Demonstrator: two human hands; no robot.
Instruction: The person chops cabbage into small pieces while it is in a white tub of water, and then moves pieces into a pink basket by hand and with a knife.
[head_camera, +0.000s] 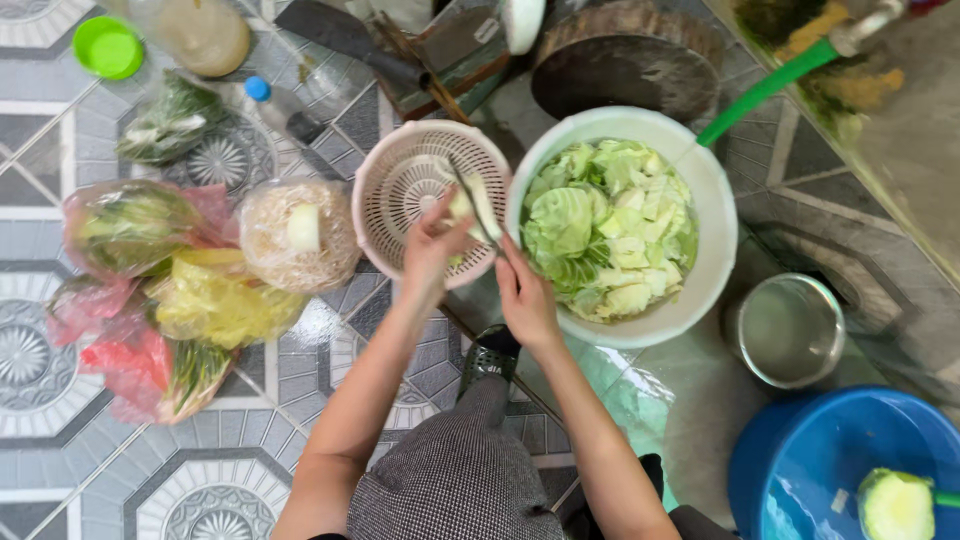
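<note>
1. A pale piece of cabbage (470, 208) was held up over the pink colander (400, 190), just left of the white bowl's rim.
2. The left hand (432, 250) gripped that piece from below, fingers curled closed around it.
3. The right hand (522, 292) was wrapped around the handle of a knife (470, 205), whose thin blade slanted up and left across the cabbage piece.
4. The pink colander stood on the tiled floor (60, 440), touching the white bowl (712, 262) at its right side.
5. The white bowl held cut cabbage leaves (605, 228), pale green and piled up to the rim.
6. A green hose (765, 88) ran from the upper right down to the bowl's far edge.
7. A small steel pot (790, 330) sat just right of the bowl, with a blue basin (800, 460) below it holding a halved green vegetable (895, 505).
8. A round wooden chopping block (620, 65) lay beyond the bowl.
9. To the left, plastic bags of vegetables (150, 300) lay clustered on the floor, beside a bag of pale noodles (298, 235).
10. A green lid (107, 47) rested at the upper left, well apart from the hands.
</note>
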